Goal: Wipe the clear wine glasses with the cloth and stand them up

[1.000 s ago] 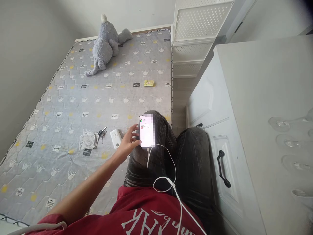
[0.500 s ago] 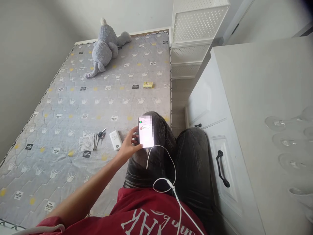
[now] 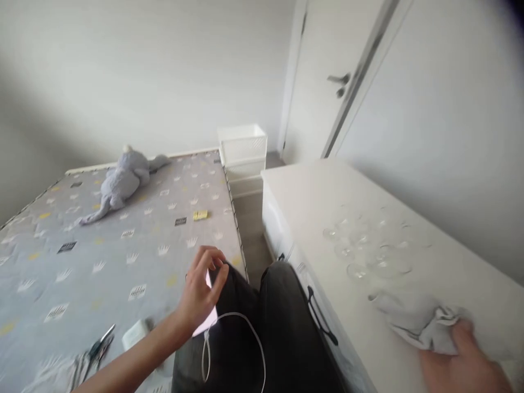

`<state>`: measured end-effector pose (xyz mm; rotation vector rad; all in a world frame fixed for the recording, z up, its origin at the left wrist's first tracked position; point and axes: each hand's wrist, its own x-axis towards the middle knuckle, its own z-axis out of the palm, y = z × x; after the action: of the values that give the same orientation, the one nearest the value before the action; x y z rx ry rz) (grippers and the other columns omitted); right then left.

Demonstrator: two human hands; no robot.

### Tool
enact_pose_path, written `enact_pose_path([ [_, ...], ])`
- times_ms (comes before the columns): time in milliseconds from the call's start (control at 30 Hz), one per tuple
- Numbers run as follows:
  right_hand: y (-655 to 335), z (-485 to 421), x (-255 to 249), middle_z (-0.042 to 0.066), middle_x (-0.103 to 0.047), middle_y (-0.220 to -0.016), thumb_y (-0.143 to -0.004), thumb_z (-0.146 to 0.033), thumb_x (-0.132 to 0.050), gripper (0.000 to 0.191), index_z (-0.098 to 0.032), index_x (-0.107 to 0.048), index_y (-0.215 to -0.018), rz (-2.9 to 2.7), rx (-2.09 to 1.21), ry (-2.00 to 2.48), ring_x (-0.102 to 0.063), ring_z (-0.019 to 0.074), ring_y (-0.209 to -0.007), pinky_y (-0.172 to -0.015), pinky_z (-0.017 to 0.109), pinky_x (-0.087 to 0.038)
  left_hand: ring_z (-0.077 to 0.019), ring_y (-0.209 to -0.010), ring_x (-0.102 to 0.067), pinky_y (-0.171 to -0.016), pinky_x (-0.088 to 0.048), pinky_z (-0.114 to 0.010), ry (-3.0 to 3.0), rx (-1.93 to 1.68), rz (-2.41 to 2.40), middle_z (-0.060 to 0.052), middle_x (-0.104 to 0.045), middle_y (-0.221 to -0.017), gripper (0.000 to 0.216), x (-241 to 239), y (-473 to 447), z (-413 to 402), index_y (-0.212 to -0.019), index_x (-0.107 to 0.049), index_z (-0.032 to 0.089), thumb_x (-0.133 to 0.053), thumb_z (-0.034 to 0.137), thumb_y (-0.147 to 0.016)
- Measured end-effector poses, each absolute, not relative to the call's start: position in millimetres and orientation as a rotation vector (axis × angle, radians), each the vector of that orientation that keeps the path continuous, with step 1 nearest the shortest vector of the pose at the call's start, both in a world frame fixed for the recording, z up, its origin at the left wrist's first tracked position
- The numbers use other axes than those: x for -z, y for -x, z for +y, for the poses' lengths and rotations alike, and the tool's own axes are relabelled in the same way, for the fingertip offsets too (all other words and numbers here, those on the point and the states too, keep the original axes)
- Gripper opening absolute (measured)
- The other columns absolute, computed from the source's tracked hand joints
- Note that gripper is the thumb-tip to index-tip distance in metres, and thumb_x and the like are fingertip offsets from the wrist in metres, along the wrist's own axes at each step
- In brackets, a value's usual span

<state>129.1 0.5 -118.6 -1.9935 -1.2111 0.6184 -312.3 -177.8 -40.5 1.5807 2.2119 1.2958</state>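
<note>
My left hand (image 3: 203,284) is over my thigh with its fingers loosely bent and the thumb apart, and nothing shows between them. Behind it lies the lit phone (image 3: 208,319), partly covered by the hand, with a white charging cable (image 3: 246,321) running from its lower end. At the lower right, my right hand (image 3: 466,363) is closed on a crumpled white cloth (image 3: 417,319) over the cabinet top. Several clear stemmed glasses (image 3: 358,272) stand just beyond the cloth; motion blurs them.
On the mattress (image 3: 94,289) are a grey plush toy (image 3: 126,180), a small yellow box (image 3: 200,215), a white power bank (image 3: 136,334), keys (image 3: 100,346) and folded cloths (image 3: 57,376). The white cabinet (image 3: 305,185) borders my right side. White baskets (image 3: 243,144) stand near the door (image 3: 323,71).
My view has tilted up and turned right. My left hand has let go of the phone, which rests on my thigh. My right hand has come into view holding a cloth.
</note>
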Motion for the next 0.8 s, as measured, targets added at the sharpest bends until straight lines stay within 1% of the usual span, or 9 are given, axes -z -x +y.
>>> enact_pose_path([
  [33, -127, 4, 115, 0.000, -0.028, -0.054, -0.048, -0.027, -0.074, 0.034, -0.041, -0.065, -0.077, -1.261, -0.577, 1.944, -0.030, 0.0267, -0.052, -0.050, 0.040, -0.033, -0.0200, -0.084, -0.058, -0.076, -0.048, -0.035, -1.642, -1.269, 2.110, -0.004, -0.058, -0.095, 0.008, 30, 308, -163, -0.095, -0.056, 0.025, -0.053, 0.028, -0.101],
  [67, -125, 7, 112, 0.000, -0.032, -0.054, -0.043, -0.027, -0.072, 0.034, -0.040, -0.063, -0.073, -1.265, -0.563, 1.872, -0.029, 0.0254, -0.051, -0.049, 0.041, -0.034, -0.0194, -0.082, -0.058, -0.075, -0.048, -0.035, -1.697, -1.224, 2.003, -0.003, -0.059, -0.091, 0.013, 20, 301, -148, -0.090, -0.056, 0.025, -0.052, 0.028, -0.102],
  [133, -121, 8, 108, 0.004, -0.053, -0.066, -0.039, -0.027, -0.076, 0.040, -0.035, -0.069, -0.078, -1.184, -0.764, 1.676, -0.046, 0.0286, -0.057, -0.049, 0.045, -0.044, -0.0183, -0.078, -0.058, -0.072, -0.048, -0.033, -1.783, -1.118, 1.803, -0.002, -0.061, -0.085, 0.020, 2, 282, -120, -0.082, -0.056, 0.023, -0.051, 0.027, -0.101],
  [233, -116, 6, 109, 0.010, -0.070, -0.092, -0.046, -0.041, -0.087, 0.050, -0.031, -0.074, -0.093, -0.834, -1.114, 1.490, -0.067, 0.0338, -0.077, -0.053, 0.047, -0.059, -0.0175, -0.075, -0.060, -0.070, -0.048, -0.032, -1.830, -1.061, 1.603, -0.002, -0.064, -0.081, 0.020, -14, 241, -90, -0.079, -0.059, 0.023, -0.052, 0.023, -0.098],
  [333, -111, 6, 112, 0.010, -0.075, -0.110, -0.053, -0.056, -0.090, 0.059, -0.031, -0.074, -0.104, -0.603, -1.240, 1.358, -0.073, 0.0326, -0.086, -0.056, 0.041, -0.066, -0.0178, -0.076, -0.062, -0.071, -0.050, -0.032, -1.869, -1.082, 1.481, -0.002, -0.067, -0.081, 0.012, -18, 198, -78, -0.081, -0.061, 0.023, -0.057, 0.021, -0.092],
  [467, -105, 1, 105, 0.008, -0.073, -0.126, -0.053, -0.047, -0.097, 0.065, -0.027, -0.076, -0.112, -0.389, -1.360, 1.201, -0.075, 0.0245, -0.097, -0.063, 0.024, -0.066, -0.0180, -0.076, -0.064, -0.072, -0.051, -0.032, -1.910, -1.102, 1.456, -0.003, -0.070, -0.083, 0.009, -27, 169, -85, -0.085, -0.061, 0.025, -0.058, 0.025, -0.094],
  [533, -103, -5, 98, 0.007, -0.073, -0.126, -0.056, -0.040, -0.097, 0.063, -0.024, -0.076, -0.113, -0.376, -1.350, 1.127, -0.074, 0.0208, -0.098, -0.066, 0.020, -0.065, -0.0180, -0.077, -0.064, -0.075, -0.051, -0.033, -1.948, -1.131, 1.517, -0.002, -0.069, -0.083, 0.010, -35, 167, -93, -0.085, -0.061, 0.024, -0.058, 0.027, -0.095],
  [633, -99, -9, 93, 0.006, -0.073, -0.117, -0.062, -0.030, -0.091, 0.050, -0.019, -0.075, -0.109, -0.375, -1.261, 1.002, -0.072, 0.0160, -0.094, -0.067, 0.017, -0.063, -0.0193, -0.082, -0.064, -0.079, -0.049, -0.034, -1.951, -1.167, 1.678, -0.002, -0.069, -0.085, 0.013, -39, 169, -102, -0.086, -0.062, 0.023, -0.057, 0.030, -0.095],
  [800, -99, -7, 103, 0.000, -0.070, -0.090, -0.067, -0.003, -0.068, 0.026, -0.014, -0.070, -0.090, -0.464, -1.183, 0.905, -0.069, 0.0109, -0.081, -0.066, 0.016, -0.057, -0.0177, -0.072, -0.064, -0.069, -0.046, -0.031, -1.781, -0.849, 1.712, -0.001, -0.071, -0.080, 0.013, 0, 143, -122, -0.084, -0.063, 0.022, -0.061, 0.032, -0.092],
])
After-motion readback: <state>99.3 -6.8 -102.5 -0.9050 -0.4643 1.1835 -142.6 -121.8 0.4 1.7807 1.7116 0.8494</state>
